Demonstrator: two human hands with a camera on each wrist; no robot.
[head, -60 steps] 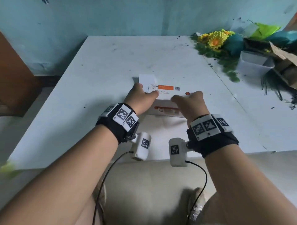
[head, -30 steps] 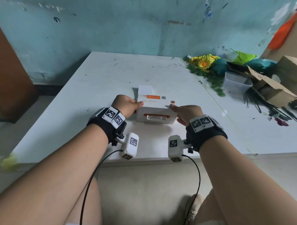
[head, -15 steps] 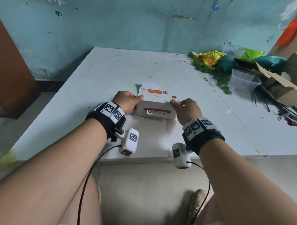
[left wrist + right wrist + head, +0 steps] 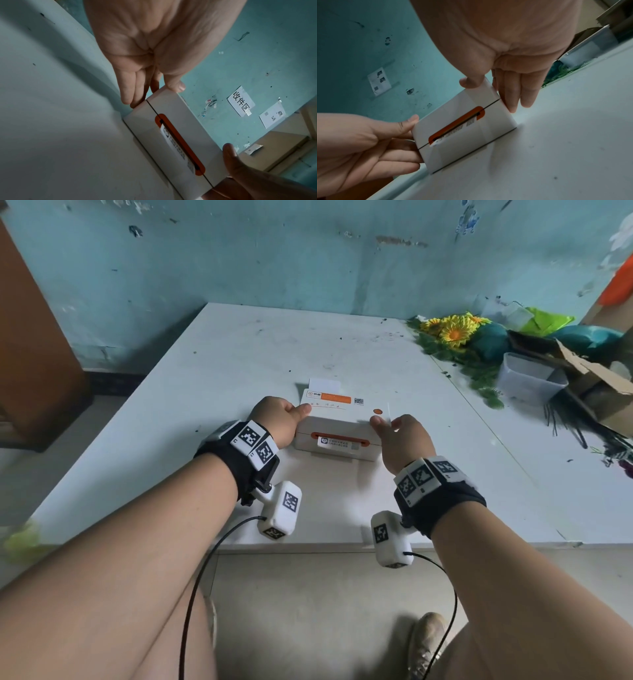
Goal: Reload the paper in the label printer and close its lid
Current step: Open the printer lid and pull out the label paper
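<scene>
- printer (image 4: pixel 337 428) sits on the white table (image 4: pixel 191 392), near the front edge, between the two hands.
- lid (image 4: pixel 342 409) is down; the seam between lid and base runs as a thin dark line across the front face in both wrist views.
- orange slot (image 4: pixel 180 144) on the front face; a printed label (image 4: pixel 337 442) sticks out of it.
- a white paper edge (image 4: pixel 324 385) shows behind the printer's back, left of centre.
- orange dot (image 4: pixel 377 411) on the lid top, near the right corner.
- left hand (image 4: pixel 278 419) grips the printer's left end: thumb (image 4: pixel 176 85) on the lid's top edge, fingers (image 4: pixel 127 93) straight and close together, lying down the left side.
- right hand (image 4: pixel 400 440) grips the right end the same way: thumb (image 4: pixel 471 82) on the top near the corner, fingers (image 4: pixel 513 94) straight down the right side, tips reaching the table.
- whether either hand presses down or only steadies the printer, i cannot tell.
- far right of the table: yellow flowers (image 4: pixel 452 332) with green leaves, a clear tub (image 4: pixel 527 380), a torn carton (image 4: pixel 603 392).
- teal wall (image 4: pixel 308 258) behind the table, scuffed; the left wrist view shows paper notices (image 4: pixel 241 101) stuck on a wall.
- both wrists wear black bands with marker tags and a small white camera, cable attached.
</scene>
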